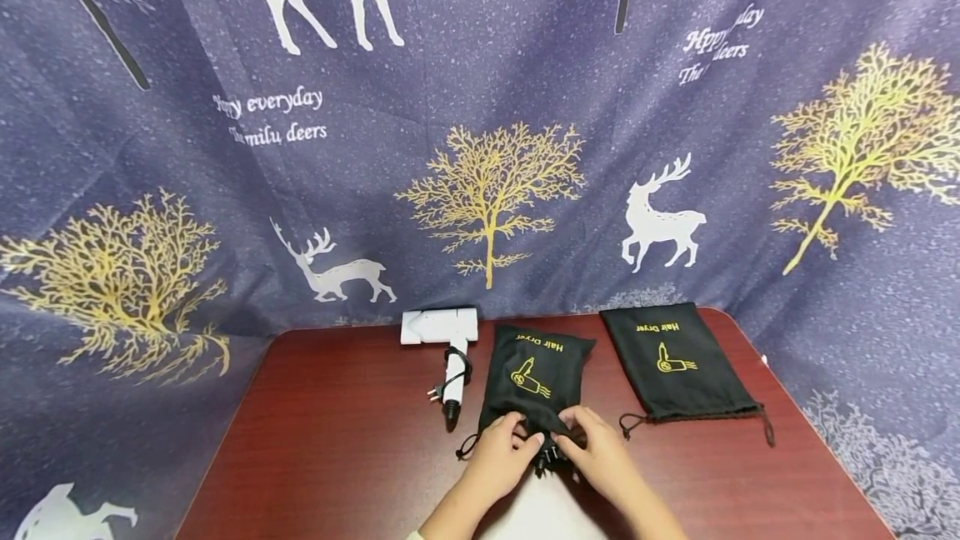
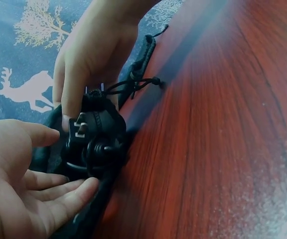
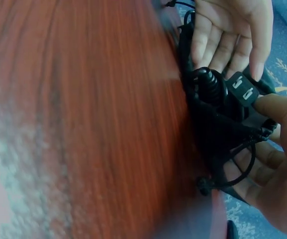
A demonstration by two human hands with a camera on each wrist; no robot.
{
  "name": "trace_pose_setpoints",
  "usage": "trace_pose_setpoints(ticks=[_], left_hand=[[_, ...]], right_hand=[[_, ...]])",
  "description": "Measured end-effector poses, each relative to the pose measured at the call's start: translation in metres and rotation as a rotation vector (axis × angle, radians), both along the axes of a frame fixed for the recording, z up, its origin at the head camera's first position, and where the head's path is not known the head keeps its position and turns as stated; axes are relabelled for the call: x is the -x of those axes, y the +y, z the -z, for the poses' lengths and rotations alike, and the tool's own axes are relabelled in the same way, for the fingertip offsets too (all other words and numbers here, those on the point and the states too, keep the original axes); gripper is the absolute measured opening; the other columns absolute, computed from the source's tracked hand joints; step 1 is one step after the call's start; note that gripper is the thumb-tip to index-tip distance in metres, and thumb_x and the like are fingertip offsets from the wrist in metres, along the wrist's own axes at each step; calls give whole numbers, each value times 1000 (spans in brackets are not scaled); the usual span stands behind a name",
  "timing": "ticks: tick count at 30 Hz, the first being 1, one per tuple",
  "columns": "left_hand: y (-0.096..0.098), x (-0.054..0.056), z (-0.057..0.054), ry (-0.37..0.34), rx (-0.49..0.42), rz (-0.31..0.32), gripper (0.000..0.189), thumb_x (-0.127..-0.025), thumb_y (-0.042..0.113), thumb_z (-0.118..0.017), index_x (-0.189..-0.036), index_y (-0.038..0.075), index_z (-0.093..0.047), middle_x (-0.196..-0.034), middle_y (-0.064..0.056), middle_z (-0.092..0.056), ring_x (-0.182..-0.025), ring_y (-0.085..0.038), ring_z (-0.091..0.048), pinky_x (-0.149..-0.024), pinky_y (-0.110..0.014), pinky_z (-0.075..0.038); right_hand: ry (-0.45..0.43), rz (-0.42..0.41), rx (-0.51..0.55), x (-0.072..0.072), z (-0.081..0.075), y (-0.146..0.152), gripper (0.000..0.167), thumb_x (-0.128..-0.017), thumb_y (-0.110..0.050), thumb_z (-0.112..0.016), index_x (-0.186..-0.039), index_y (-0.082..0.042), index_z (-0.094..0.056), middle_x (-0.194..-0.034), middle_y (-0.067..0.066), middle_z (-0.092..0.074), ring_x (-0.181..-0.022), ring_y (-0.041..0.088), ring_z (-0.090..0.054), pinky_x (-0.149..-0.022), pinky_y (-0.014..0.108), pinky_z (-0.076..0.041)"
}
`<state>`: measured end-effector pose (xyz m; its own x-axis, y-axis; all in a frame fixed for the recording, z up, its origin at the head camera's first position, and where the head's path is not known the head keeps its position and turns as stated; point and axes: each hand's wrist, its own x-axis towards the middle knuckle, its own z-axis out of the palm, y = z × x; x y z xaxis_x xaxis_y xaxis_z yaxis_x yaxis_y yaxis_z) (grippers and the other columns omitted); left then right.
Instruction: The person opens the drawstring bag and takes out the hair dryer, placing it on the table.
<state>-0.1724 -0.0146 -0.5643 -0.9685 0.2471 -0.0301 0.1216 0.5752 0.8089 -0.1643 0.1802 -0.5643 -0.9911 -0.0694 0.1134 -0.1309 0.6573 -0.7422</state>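
Observation:
A black drawstring bag (image 1: 540, 369) printed "Hair Dryer" lies at the table's middle, its mouth facing me. A black plug (image 3: 243, 89) with two metal prongs and a ribbed cord end (image 3: 207, 85) show in the mouth; the rest of the contents is hidden inside. My right hand (image 1: 600, 448) grips the mouth's right edge, thumb inside by the plug and fingers outside the cloth. On the other side, my left hand (image 1: 498, 452) touches the mouth with loosely spread fingers, thumb and fingertips apart around the left rim.
To the left lies a white hair dryer (image 1: 442, 327) with its black cord wound around the handle. A second black drawstring bag (image 1: 682, 365), flat with the same print, lies at the right. A printed cloth (image 1: 487, 65) hangs behind the reddish-brown table (image 1: 337, 440).

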Motion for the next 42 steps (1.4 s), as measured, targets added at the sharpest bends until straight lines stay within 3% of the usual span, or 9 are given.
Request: trace_pose_setpoints(ticks=[13, 26, 32, 35, 38, 42], left_hand=[[0, 4, -3, -95, 41, -19, 57, -94, 50, -63, -127, 3, -61, -96, 0, -67, -81, -10, -64, -70, -39, -53], [-1, 1, -5, -34, 121, -43, 56, -92, 50, -63, -119, 0, -63, -87, -1, -61, -80, -16, -60, -70, -41, -50], [-2, 1, -7, -61, 127, -42, 60, -91, 51, -64, -118, -3, -63, -86, -2, -58, -78, -17, -57, -69, -42, -49], [-1, 2, -6, -77, 138, -38, 54, -91, 47, -65, -116, -1, -63, -87, -3, -57, -78, -17, -56, -69, -42, -49], [0, 3, -6, -93, 137, -38, 54, -90, 45, -66, -117, -2, -63, -91, -5, -59, -82, -20, -59, -73, -45, -50], [4, 5, -6, -113, 140, -33, 64, -89, 46, -65, -128, -4, -60, -110, -14, -66, -103, -31, -66, -88, -54, -53]], right_hand=[[4, -54, -11, -2, 0, -10, 16, -89, -22, -77, -100, -24, -66, -92, -12, -64, -84, 0, -63, -76, 23, -55], [-6, -168, 35, -11, 4, -13, 8, -96, -26, -68, -103, -25, -66, -95, -11, -66, -87, 0, -65, -76, 24, -57], [-35, -202, 60, -15, 3, -12, 13, -97, -28, -66, -109, -22, -65, -95, -9, -67, -88, 0, -64, -76, 25, -55], [-79, -173, 94, -15, 2, -12, 24, -99, -36, -63, -116, -19, -63, -94, -7, -68, -85, 1, -65, -75, 25, -54], [-115, -92, 126, -14, 1, -11, 32, -100, -43, -59, -119, -17, -60, -94, -6, -69, -84, 2, -65, -74, 25, -53], [-85, 36, 141, -7, 1, -6, 27, -102, -38, -58, -116, -15, -62, -98, -2, -66, -86, 4, -64, -76, 25, -53]])
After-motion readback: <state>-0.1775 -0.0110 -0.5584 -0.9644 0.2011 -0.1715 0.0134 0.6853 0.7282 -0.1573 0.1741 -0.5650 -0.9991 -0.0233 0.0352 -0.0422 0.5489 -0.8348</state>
